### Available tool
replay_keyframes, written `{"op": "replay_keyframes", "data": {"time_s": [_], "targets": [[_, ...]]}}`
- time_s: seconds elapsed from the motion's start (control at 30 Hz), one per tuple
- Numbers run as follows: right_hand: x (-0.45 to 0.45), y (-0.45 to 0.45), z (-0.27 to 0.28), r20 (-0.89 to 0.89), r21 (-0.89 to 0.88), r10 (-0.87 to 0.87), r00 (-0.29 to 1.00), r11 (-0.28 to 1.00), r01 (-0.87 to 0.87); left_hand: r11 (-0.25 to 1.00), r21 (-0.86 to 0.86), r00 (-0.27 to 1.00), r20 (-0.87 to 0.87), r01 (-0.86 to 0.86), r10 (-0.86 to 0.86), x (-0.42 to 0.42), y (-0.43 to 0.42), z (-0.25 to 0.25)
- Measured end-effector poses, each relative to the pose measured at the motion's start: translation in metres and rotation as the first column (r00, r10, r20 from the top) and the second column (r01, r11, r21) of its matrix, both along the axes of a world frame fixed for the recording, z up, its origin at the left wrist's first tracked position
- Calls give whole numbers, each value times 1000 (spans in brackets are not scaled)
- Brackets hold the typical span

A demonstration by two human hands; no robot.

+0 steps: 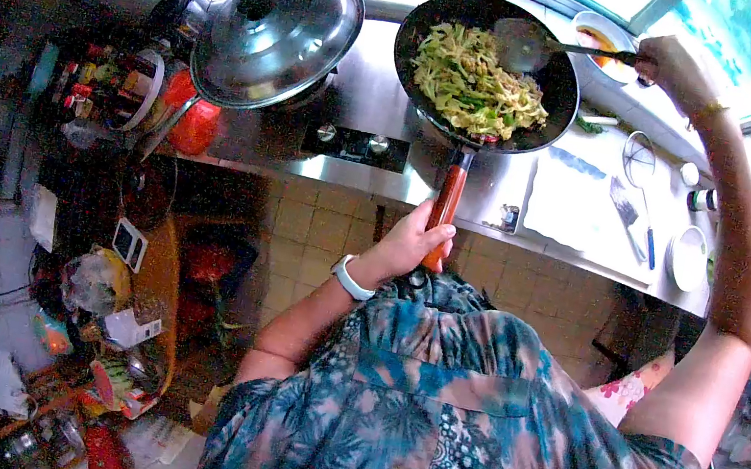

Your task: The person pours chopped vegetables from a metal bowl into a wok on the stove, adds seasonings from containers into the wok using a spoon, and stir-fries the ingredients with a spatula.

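Note:
My left hand (419, 242) is wrapped round the reddish-brown handle of a dark wok (557, 116) on the stove. Chopped green and yellowish food (479, 88), perhaps vegetables with egg, fills the middle of the wok. At the upper right my right hand (673, 71) grips the dark handle of a spatula (524, 47). The spatula's metal blade reaches over the wok's far right side, at the edge of the food. Whether the blade's lower edge touches the wok cannot be made out.
A large lidded pan (279, 40) stands left of the wok, above the stove knobs (352, 139). To the right, a white board (565, 202) lies near a fork-like utensil (626, 212), a strainer (639, 159) and a white bowl (687, 259). Behind sits a bowl with orange-red contents (604, 42).

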State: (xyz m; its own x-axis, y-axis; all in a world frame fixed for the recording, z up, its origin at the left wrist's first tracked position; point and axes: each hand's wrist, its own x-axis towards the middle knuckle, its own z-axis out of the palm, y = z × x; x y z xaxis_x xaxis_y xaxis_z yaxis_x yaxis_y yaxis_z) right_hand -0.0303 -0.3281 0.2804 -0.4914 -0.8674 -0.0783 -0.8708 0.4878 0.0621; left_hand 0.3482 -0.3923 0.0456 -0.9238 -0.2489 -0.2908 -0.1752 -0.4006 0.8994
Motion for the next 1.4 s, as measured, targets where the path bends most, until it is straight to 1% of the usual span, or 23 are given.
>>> {"op": "replay_keyframes", "data": {"time_s": [0.03, 0.1, 0.23, 0.3, 0.37, 0.47, 0.57, 0.63, 0.67, 0.7, 0.77, 0.83, 0.87, 0.9, 0.93, 0.97, 1.03, 1.17, 1.23, 1.27, 1.3, 1.37, 1.4], "targets": [[-31, 0, -3, -129, -99, 149, 980, 982, -162, 1000, -2, 1000, -3, 3, -3, 0, 0, -3], [-34, -23, 13, -371, 99, 172, 912, 984, -146, 1000, -9, 1000, -15, -7, 7, 2, 1, -1], [-102, -69, -23, -416, 118, 292, 861, 956, -268, 1000, 11, 1000, 21, -1, 1, 9, 2, 16], [-153, -93, -68, -410, 86, 443, 798, 889, -450, 1000, 17, 1000, 5, 13, -13, 11, 3, 15], [-104, -111, -63, -153, 195, 189, 970, 968, -158, 1000, 8, 1000, 6, 12, -13, 13, 5, 15], [-96, -104, -74, 140, 30, 387, 911, 918, -394, 1000, -24, 1000, 4, 15, -15, 12, 2, 16], [-85, -84, -81, 167, -23, 397, 902, 917, -399, 999, -51, 1000, 4, -2, 2, 10, 3, 10], [-70, -62, -71, 130, -94, 394, 910, 919, -384, 999, -46, 1000, 10, -18, 18, 9, 3, 9], [-64, -54, -66, 97, -9, 312, 945, 950, -312, 999, -47, 1000, 10, -7, 8, 9, 0, 11], [-51, -42, -62, 100, -3, 302, 948, 953, -304, 999, -48, 1000, 10, 6, -5, 9, -1, 11], [-13, -14, -52, 100, -221, 296, 950, 937, -269, 999, -45, 1000, -6, 0, 0, 9, -2, 9], [32, 15, -35, -307, -19, 255, 917, 962, -274, 999, -42, 1000, -1, -1, 1, 10, -4, 10], [21, 34, -55, -331, -57, 389, 860, 901, -430, 1000, -31, 1000, 5, -2, 3, 9, -4, 5], [55, 45, -50, -350, 18, 310, 884, 946, -325, 1000, -29, 1000, 5, 6, -6, 10, -5, 2], [80, 57, -46, -440, 95, 326, 837, 944, -317, 1000, -17, 1000, 10, 10, -10, 10, -6, 0], [107, 62, -39, -414, 163, 276, 868, 960, -228, 1000, -5, 1000, 15, 14, -14, 10, -8, -2], [130, 81, -31, -407, 66, 299, 863, 952, -299, 1000, 0, 1000, -8, 8, -8, 9, -9, -9], [160, 107, -13, -396, 76, 219, 892, 976, -206, 1000, 30, 1000, 11, -2, 1, 8, -8, -10], [177, 111, -11, -326, 189, 109, 939, 981, -48, 999, 30, 999, 29, 19, -20, 8, -9, -11], [177, 112, -16, -286, 207, 99, 953, 977, -39, 998, 56, 1000, 14, 27, -28, 8, -9, -13], [175, 111, -26, -284, 206, 97, 954, 978, -38, 996, 78, 999, -4, 34, -33, 8, -8, -15], [162, 101, -54, -395, 192, 257, 882, 962, -194, 995, 91, 999, 0, 37, -37, 7, -7, -17], [153, 93, -67, -419, 176, 277, 865, 959, -222, 994, 105, 999, 3, 37, -38, 6, -7, -17]]}}
